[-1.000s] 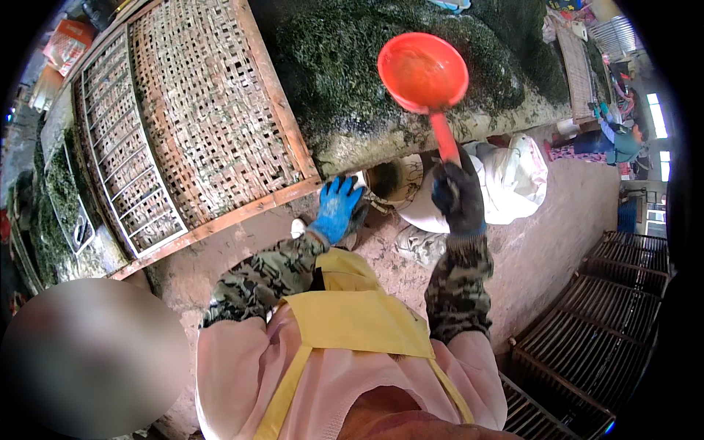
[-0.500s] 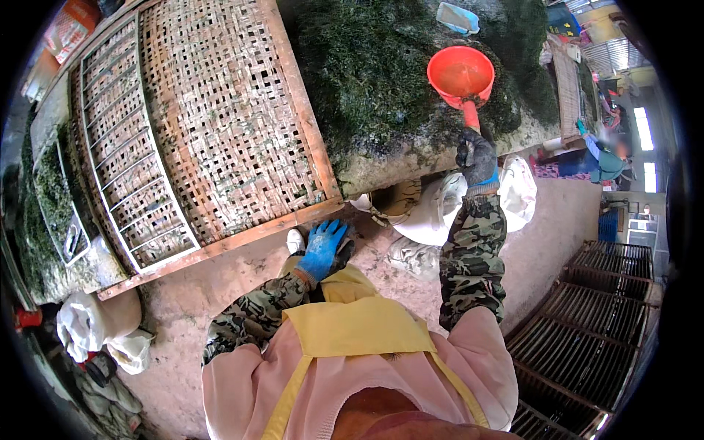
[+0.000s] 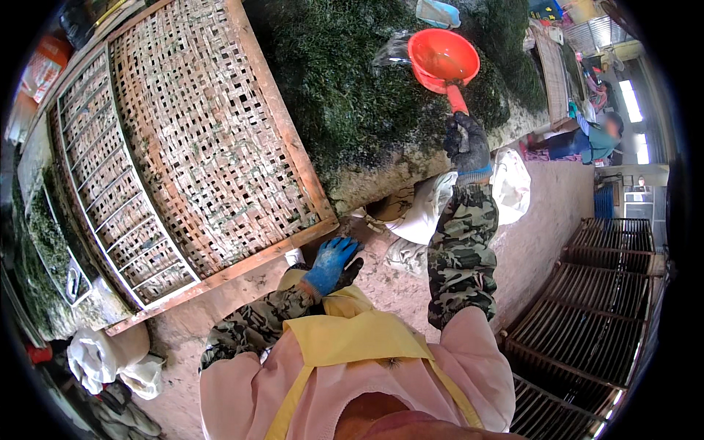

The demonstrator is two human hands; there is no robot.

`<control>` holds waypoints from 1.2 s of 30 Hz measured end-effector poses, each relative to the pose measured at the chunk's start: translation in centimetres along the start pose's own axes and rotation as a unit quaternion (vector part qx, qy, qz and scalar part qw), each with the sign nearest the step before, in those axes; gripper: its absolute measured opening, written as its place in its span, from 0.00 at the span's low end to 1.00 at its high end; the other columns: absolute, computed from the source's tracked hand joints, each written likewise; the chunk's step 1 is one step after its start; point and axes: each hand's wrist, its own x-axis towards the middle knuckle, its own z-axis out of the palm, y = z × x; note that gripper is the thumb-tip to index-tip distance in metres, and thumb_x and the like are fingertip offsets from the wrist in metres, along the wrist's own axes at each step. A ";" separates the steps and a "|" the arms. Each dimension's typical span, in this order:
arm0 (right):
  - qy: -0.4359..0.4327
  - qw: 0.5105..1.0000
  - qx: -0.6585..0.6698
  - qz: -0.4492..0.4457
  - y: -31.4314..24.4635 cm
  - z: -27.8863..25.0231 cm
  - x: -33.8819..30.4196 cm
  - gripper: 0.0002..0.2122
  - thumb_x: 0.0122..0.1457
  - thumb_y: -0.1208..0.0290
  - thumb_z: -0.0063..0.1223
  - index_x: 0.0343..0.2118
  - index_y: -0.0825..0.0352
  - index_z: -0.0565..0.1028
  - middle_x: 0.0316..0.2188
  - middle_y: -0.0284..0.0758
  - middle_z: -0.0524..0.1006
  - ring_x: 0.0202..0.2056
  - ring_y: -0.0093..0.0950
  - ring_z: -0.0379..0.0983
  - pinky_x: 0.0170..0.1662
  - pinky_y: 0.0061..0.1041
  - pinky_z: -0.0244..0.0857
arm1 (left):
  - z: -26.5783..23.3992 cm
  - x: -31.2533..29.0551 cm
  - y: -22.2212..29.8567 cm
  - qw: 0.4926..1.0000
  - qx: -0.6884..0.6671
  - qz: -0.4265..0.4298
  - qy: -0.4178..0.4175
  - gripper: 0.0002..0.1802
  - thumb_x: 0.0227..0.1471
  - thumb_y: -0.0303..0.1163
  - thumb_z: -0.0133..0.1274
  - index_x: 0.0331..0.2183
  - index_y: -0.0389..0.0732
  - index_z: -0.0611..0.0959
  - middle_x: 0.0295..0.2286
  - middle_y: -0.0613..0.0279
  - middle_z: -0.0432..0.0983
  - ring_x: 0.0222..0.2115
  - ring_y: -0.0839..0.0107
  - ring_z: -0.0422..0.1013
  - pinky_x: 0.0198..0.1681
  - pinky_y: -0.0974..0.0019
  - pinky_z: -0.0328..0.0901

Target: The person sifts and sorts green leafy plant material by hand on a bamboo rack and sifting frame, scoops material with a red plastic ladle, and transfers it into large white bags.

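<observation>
My right hand point(image 3: 467, 141), in a dark grey glove with a blue cuff, is closed round the handle of a red plastic water dipper point(image 3: 440, 62). Water point(image 3: 393, 50) flies off the dipper's left side over a wide heap of dark green, seaweed-like strands point(image 3: 345, 88). A little cloudy water shows in its bowl. My left hand point(image 3: 331, 265), in a blue and black glove, holds nothing and has its fingers stretched out. It hangs just below the near edge of a woven mat in a wooden frame point(image 3: 325, 220).
A white slatted metal frame point(image 3: 121, 176) lies on the woven mat. Beyond the dipper is a pale blue scoop point(image 3: 438, 13). White sacks point(image 3: 511, 189) stand under the stone ledge, with another sack point(image 3: 94, 359) at left. Dark slatted racks point(image 3: 587, 293) line the right. A person point(image 3: 598, 139) works further off.
The dipper has swung left and away from me, and water now pours from it. My left hand has drawn slightly back from the mat's wooden edge. The whole view has shifted a little.
</observation>
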 end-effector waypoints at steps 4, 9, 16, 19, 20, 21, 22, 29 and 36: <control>0.066 0.994 -0.071 -0.052 1.2 0.0 -0.2 0.05 0.60 0.69 0.50 0.32 0.65 0.72 0.18 0.26 0.69 0.14 0.17 0.62 0.14 0.17 0.55 | -0.4 -1.0 -0.6 0.999 -0.025 -0.031 0.003 0.19 0.51 0.36 0.56 0.44 0.38 0.80 0.42 0.49 0.74 0.43 0.47 0.69 0.47 0.50 0.64; 0.082 0.994 -0.049 -0.045 1.9 -1.1 -2.8 0.06 0.60 0.75 0.50 0.39 0.65 0.72 0.18 0.28 0.71 0.12 0.17 0.64 0.13 0.14 0.58 | -1.8 -1.6 -0.1 0.996 -0.030 -0.075 0.028 0.18 0.50 0.35 0.57 0.43 0.38 0.80 0.42 0.49 0.75 0.42 0.47 0.70 0.45 0.50 0.65; 0.004 0.999 -0.040 -0.005 0.5 1.8 -8.7 0.23 0.57 0.79 0.50 0.57 0.65 0.66 0.23 0.33 0.74 0.11 0.18 0.61 0.12 0.15 0.53 | -2.8 -0.4 -0.1 0.995 -0.081 -0.049 0.025 0.20 0.46 0.27 0.59 0.44 0.38 0.79 0.38 0.48 0.75 0.38 0.45 0.71 0.41 0.52 0.67; 0.005 0.998 -0.061 0.004 0.8 3.5 -10.0 0.24 0.58 0.80 0.50 0.59 0.66 0.63 0.26 0.35 0.75 0.12 0.18 0.62 0.12 0.15 0.53 | -2.6 -0.2 -0.2 0.993 -0.102 -0.050 0.018 0.18 0.47 0.28 0.58 0.43 0.38 0.80 0.38 0.48 0.75 0.38 0.45 0.71 0.40 0.52 0.68; 0.001 0.997 -0.071 0.005 0.9 3.6 -10.0 0.25 0.58 0.80 0.50 0.59 0.66 0.63 0.26 0.35 0.75 0.12 0.18 0.62 0.12 0.15 0.54 | -2.7 -0.1 -0.1 0.993 -0.106 -0.056 0.011 0.17 0.48 0.30 0.57 0.42 0.38 0.80 0.37 0.48 0.76 0.37 0.45 0.71 0.40 0.51 0.67; 0.005 0.998 -0.067 0.008 0.9 3.6 -9.9 0.25 0.58 0.79 0.49 0.60 0.66 0.62 0.25 0.35 0.74 0.12 0.17 0.61 0.12 0.14 0.53 | -2.9 0.1 -0.1 0.992 -0.109 -0.062 0.006 0.16 0.50 0.33 0.57 0.41 0.38 0.81 0.37 0.49 0.76 0.37 0.45 0.71 0.40 0.50 0.67; 0.008 0.998 -0.064 0.010 1.0 3.5 -9.6 0.26 0.58 0.78 0.49 0.61 0.66 0.61 0.25 0.34 0.73 0.11 0.16 0.60 0.11 0.14 0.52 | -3.0 0.3 0.0 0.992 -0.109 -0.063 0.011 0.16 0.50 0.33 0.57 0.41 0.38 0.81 0.37 0.48 0.76 0.37 0.45 0.71 0.40 0.50 0.67; 0.019 0.996 -0.089 0.019 0.4 2.4 -7.3 0.25 0.58 0.78 0.49 0.61 0.64 0.62 0.24 0.32 0.73 0.11 0.16 0.62 0.11 0.14 0.54 | -2.3 -0.3 0.0 0.990 -0.088 -0.096 0.057 0.17 0.51 0.33 0.57 0.44 0.42 0.80 0.41 0.49 0.75 0.41 0.45 0.70 0.45 0.51 0.66; -0.038 0.996 -0.076 0.024 -3.6 6.7 0.7 0.20 0.57 0.76 0.53 0.54 0.62 0.70 0.23 0.31 0.74 0.13 0.19 0.66 0.13 0.16 0.57 | -1.2 1.6 -1.3 0.989 -0.058 -0.099 0.091 0.16 0.53 0.34 0.56 0.43 0.38 0.79 0.41 0.44 0.75 0.43 0.43 0.70 0.46 0.50 0.66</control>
